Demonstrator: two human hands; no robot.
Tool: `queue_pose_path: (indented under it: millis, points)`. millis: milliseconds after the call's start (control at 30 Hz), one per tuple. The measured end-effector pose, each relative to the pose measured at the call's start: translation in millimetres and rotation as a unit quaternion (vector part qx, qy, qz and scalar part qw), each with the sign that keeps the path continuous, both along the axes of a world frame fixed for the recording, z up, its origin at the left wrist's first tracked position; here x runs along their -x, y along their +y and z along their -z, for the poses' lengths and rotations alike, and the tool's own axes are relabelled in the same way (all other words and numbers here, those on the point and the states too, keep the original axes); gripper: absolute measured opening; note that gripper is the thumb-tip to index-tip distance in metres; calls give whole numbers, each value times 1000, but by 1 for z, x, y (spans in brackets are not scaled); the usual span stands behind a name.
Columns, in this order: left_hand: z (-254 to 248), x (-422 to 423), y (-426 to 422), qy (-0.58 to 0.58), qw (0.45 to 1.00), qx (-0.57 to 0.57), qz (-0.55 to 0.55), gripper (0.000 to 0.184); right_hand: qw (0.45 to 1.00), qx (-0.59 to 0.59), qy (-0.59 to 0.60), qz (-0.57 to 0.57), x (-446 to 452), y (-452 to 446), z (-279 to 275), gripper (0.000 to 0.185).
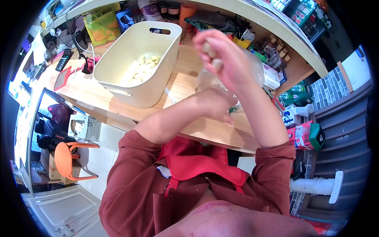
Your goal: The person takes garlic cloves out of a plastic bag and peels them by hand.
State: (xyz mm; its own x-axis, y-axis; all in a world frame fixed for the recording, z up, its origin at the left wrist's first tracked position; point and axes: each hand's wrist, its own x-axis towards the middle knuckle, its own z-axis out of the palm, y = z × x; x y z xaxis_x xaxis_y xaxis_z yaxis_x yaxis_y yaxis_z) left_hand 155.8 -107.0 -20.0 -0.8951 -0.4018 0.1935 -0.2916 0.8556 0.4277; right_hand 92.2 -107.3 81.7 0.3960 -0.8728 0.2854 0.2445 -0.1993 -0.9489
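My right hand [223, 59] is raised over the desk's right part, its fingers curled round pale, roundish pieces [209, 50] that look like garlic cloves. Lower down, my left hand [217, 104] is bent over the desk beside a clear plastic bag or bowl [205, 81]. A small green item [233, 108] shows by its fingers; whether the hand grips it is unclear. To the left stands a cream plastic bin [148, 89] with several peeled pale cloves [138, 73] on its bottom.
Behind the bin stand a yellow-green pouch [100, 25] and bottles. A red-framed item [62, 79] and a black remote [64, 60] lie at the left of the wooden desk [183, 67]. Boxes fill the right shelf. An orange stool [65, 160] stands on the floor.
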Motion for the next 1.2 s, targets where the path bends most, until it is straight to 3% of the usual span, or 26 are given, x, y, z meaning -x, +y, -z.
queue_pose_path:
  millis: [67, 167, 267, 367, 433, 533, 667, 767, 867, 967, 1067, 1200]
  points:
    - [-3, -5, 3, 18, 998, -63, -11, 32, 998, 50, 32, -25, -32, -11, -13, 22]
    - [-21, -7, 9, -60, 996, -65, -10, 30, 984, 129, 115, -39, -76, -33, -13, 25]
    - [15, 2, 1, 68, 998, 16, -1, 26, 945, 203, 250, -57, -102, -50, -1, 33]
    - [33, 10, -3, 185, 966, 182, 0, 23, 899, 264, 345, -51, -102, -47, 5, 41]
    - [13, 7, 0, 50, 998, 16, -33, 25, 880, 316, 352, -36, -93, -42, 7, 39]
    - [-8, 0, 8, -18, 998, -39, -43, 27, 852, 428, 301, 19, -61, -30, 11, 34]
    - [-1, -4, 9, 115, 993, -9, -29, 26, 848, 428, 298, 96, 3, -5, 24, 25]
    - [3, 6, 1, 50, 994, 19, -94, 31, 850, 388, 310, 179, 53, 7, 49, 20]
    - [0, 5, -5, 63, 996, -2, -63, 35, 883, 280, 281, 251, 88, 17, 78, 18]
    - [10, 8, -7, 192, 978, 7, -77, 33, 843, 327, 282, 321, 104, 24, 100, 13]
    - [9, 13, -10, 251, 963, 8, -97, 31, 835, 308, 282, 358, 114, 30, 108, 12]
    - [7, 14, -16, 280, 952, -53, -114, 32, 858, 228, 335, 316, 120, 30, 107, 19]
